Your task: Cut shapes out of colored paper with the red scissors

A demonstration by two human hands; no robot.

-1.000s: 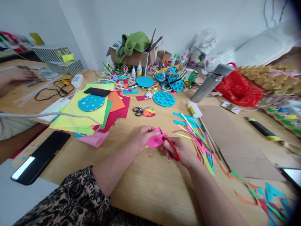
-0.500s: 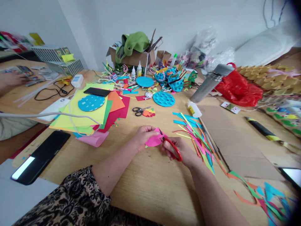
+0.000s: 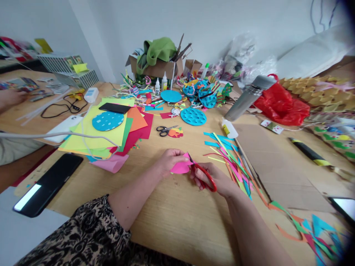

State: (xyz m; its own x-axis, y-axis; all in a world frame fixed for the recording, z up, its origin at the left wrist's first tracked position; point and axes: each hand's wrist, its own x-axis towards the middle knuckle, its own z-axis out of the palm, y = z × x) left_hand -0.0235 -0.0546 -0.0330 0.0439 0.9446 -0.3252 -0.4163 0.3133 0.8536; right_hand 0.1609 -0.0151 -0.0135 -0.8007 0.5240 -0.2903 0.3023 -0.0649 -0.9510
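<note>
Pinched in my left hand (image 3: 171, 161) is a piece of pink paper (image 3: 181, 168), held just above the table. My right hand (image 3: 209, 176) grips red-handled scissors (image 3: 208, 178), their dark blades at the right edge of the paper. Beyond my hands lie black-handled scissors (image 3: 164, 130) beside an orange and red paper cutout (image 3: 176, 132). Right of my right hand is a loose heap of coloured paper strips (image 3: 231, 159). Whether the blades are fully closed is hard to make out.
Left stands a stack of coloured paper (image 3: 80, 135) under a black phone (image 3: 114, 108); another phone (image 3: 47, 184) lies nearer. Right are a glue bottle (image 3: 229, 129), a steel flask (image 3: 245, 98), cardboard (image 3: 277, 166) and a cutter (image 3: 309, 151). A person's hand (image 3: 11, 99) rests far left.
My right hand and the scissors have shifted slightly right and down, and the blades have drawn back to the paper's edge. My left hand holds the pink paper almost unmoved.
</note>
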